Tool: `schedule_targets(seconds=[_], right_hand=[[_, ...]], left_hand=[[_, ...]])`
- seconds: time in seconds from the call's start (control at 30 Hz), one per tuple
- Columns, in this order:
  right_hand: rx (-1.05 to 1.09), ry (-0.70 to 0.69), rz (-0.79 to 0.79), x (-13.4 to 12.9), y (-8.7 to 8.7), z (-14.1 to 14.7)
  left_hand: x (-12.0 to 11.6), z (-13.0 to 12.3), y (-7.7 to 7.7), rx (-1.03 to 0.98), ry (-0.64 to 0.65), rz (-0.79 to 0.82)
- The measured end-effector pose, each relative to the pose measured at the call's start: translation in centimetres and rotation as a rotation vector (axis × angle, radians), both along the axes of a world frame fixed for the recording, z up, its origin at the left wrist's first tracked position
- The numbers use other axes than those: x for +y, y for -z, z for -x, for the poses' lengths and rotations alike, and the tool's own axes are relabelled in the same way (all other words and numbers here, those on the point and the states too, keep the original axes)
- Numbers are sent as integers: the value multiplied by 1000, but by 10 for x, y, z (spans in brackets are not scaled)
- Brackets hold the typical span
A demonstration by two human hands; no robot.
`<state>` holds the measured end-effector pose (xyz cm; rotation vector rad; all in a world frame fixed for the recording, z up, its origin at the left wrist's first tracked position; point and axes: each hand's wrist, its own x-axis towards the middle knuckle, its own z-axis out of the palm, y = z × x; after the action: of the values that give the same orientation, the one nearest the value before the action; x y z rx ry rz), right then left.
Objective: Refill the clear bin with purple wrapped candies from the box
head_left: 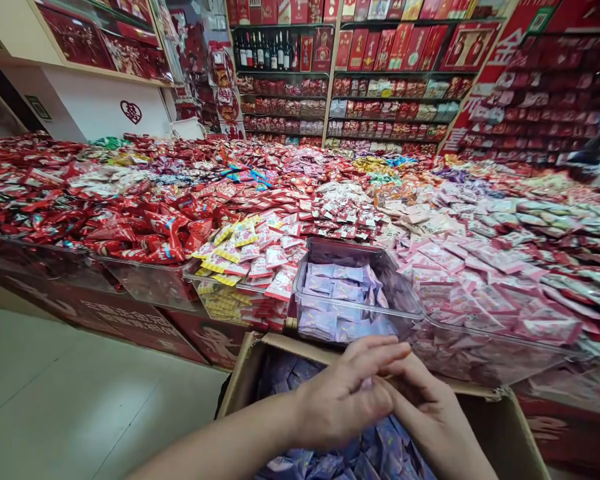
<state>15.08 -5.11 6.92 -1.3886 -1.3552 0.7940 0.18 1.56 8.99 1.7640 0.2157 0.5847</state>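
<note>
The clear bin [397, 287] is standing at the near edge of the counter [130, 323], and its purple packets [347, 290] are lying in fairly neat rows below its rim, the walls probably keeping the stacks upright. The cardboard carton [510, 427] is resting directly in front of the clear bin, open side up, and loose purple packets [385, 453] of a similar colour are filling it in a jumble. That closeness is likely keeping both within one short reach.

The left grip [330, 403] and the right grip [425, 403] are hovering over the carton, just in front of the clear bin. Their fingers are bending inward and coming together at the tips, making a cupped shape, as if for gathering or squaring something small. Anything between them is being hidden by the palms, so I cannot tell whether either grip is clamping on a packet.

To the left of the clear bin, yellow and red-and-white packets [237, 243] are rising in a heap above their own container, and glossy red packets [150, 230] are spreading farther left. To its right, pink packets [480, 287] are sloping toward the near edge, where a transparent wall is seemingly holding them back. Well behind the clear bin, bottles [263, 52] are standing in a row on a shelf.
</note>
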Motion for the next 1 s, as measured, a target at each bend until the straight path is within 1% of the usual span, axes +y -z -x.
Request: schedule_targets(seconds=[0.07, 0.1, 0.17, 0.2, 0.27, 0.33, 0.4, 0.47, 0.5, 0.57, 0.63, 0.73, 0.83, 0.93, 1.0], right_hand=[[119, 97, 45, -7, 7, 1], [188, 109, 71, -10, 9, 2], [297, 58, 142, -15, 11, 5], [325, 24, 172, -17, 12, 7], [317, -10, 206, -20, 12, 9], [261, -6, 214, -23, 11, 8], [216, -3, 237, -27, 11, 4], [198, -14, 291, -32, 11, 0], [198, -21, 317, -35, 12, -2], [212, -16, 334, -39, 13, -2], [220, 15, 322, -42, 15, 0], [203, 60, 294, -43, 23, 2], [190, 104, 321, -43, 29, 4], [199, 160, 344, -43, 26, 6], [165, 148, 319, -43, 18, 4]], left_hand=[[-4, -1, 2, 37, -72, -232], [-5, -2, 4, 55, -118, -325], [-6, -4, 9, 85, -194, -470], [-6, -5, 11, 96, -197, -521], [-6, -6, 13, 100, -132, -562], [-6, -6, 11, 85, -71, -505], [-4, -5, 6, 108, -81, -358], [-3, -6, 0, 197, -97, -210], [-3, -6, -1, 252, -102, -160], [-3, -8, -1, 344, -102, -108], [-3, -10, 2, 389, -134, -51], [-3, -11, 8, 404, -167, 37], [-3, -12, 11, 389, -196, 86], [-6, -14, 12, 352, -206, 183], [-9, -14, 10, 306, -208, 222]])
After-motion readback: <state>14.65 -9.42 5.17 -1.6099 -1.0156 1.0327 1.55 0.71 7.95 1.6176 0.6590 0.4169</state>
